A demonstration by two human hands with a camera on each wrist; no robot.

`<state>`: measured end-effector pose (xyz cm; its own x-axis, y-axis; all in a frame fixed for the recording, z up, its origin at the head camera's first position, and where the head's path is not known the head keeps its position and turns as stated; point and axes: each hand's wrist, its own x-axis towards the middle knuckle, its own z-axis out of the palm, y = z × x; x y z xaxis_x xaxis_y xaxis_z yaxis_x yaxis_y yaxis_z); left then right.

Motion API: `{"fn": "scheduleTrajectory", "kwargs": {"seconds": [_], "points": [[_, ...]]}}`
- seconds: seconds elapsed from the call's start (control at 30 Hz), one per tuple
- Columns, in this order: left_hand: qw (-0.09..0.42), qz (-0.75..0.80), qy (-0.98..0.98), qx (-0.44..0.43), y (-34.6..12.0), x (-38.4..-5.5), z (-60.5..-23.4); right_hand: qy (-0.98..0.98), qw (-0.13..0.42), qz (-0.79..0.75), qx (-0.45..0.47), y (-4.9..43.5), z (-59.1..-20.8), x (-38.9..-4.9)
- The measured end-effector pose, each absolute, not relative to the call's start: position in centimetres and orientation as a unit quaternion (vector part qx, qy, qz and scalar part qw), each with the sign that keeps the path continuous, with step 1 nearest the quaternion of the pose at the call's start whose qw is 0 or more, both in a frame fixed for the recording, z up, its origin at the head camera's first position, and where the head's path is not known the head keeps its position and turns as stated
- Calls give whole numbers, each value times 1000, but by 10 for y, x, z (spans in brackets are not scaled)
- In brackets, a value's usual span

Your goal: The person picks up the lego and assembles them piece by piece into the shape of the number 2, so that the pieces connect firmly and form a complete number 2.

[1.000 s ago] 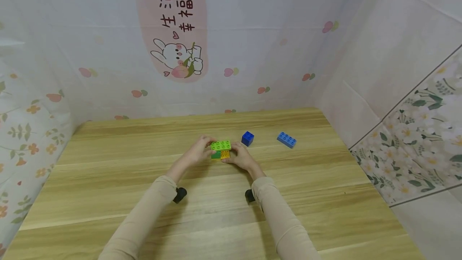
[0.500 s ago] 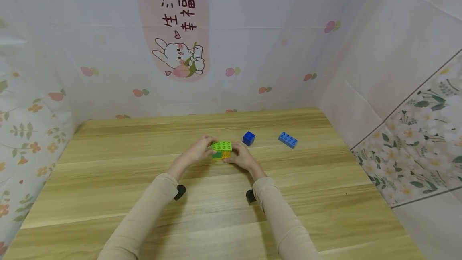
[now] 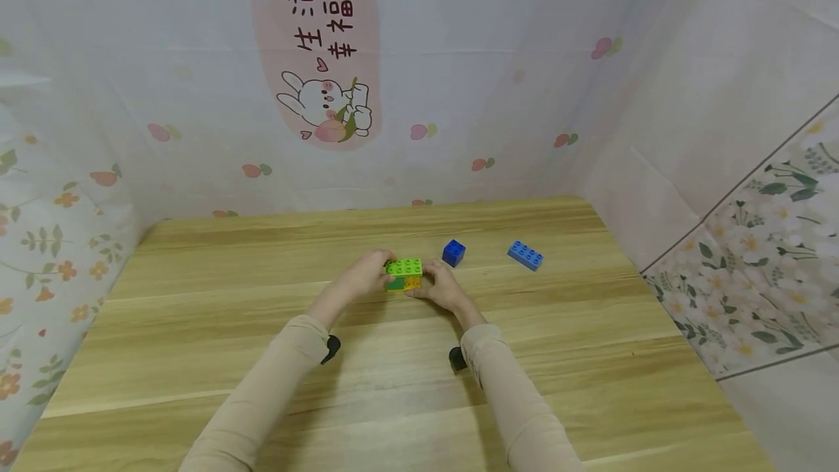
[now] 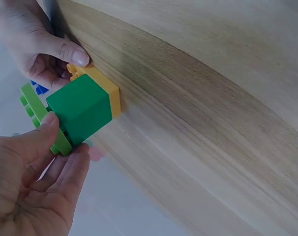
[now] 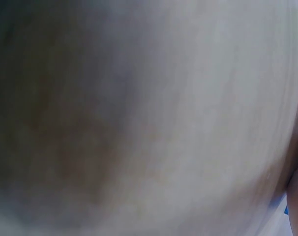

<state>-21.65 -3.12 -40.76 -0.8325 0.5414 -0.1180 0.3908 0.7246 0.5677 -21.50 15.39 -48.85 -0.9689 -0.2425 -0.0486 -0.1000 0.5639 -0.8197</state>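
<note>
A light green brick [image 3: 403, 266] with studs on top lies over a dark green brick [image 4: 80, 103] in the middle of the table. In the left wrist view, a narrow gap shows between these two. The dark green brick sits on a yellow brick [image 4: 115, 101], whose bare studs show beside it. My left hand [image 3: 363, 275] pinches the light green brick at its left end between thumb and fingers. From the other side, my right hand [image 3: 443, 288] grips the yellow brick, its thumb on the near side. The right wrist view is mostly blurred.
Behind my right hand stands a dark blue brick [image 3: 453, 253]. Farther right lies a longer blue brick [image 3: 526, 255]. Patterned cloth [image 3: 459, 93] hangs at the table's far edge and along its sides. The wooden table [image 3: 393, 399] extends toward me.
The light green brick has come down slightly closer to the bricks beneath it. Both hands keep their hold and their places. The view has shifted a little.
</note>
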Motion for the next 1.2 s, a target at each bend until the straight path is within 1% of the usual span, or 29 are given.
{"fn": "scheduleTrajectory", "kwargs": {"seconds": [0.23, 0.53, 0.7, 0.9, 1.03, 1.2], "points": [[138, 277, 919, 245, -29, -218, -407, 881, 77, -456, -97, 154, -489, -215], [169, 263, 923, 224, -23, -219, -401, 883, 74, -454, -91, 154, -490, -215], [164, 240, 927, 239, -22, -219, -399, 884, 78, -452, -93, 153, -488, -216], [156, 216, 928, 259, -22, -219, -395, 882, 70, -454, -106, 153, -488, -217], [150, 255, 917, 268, -29, -221, -402, 882, 70, -453, -108, 153, -488, -218], [142, 361, 882, 266, -42, -222, -420, 890, 74, -436, -109, 154, -489, -217]]}}
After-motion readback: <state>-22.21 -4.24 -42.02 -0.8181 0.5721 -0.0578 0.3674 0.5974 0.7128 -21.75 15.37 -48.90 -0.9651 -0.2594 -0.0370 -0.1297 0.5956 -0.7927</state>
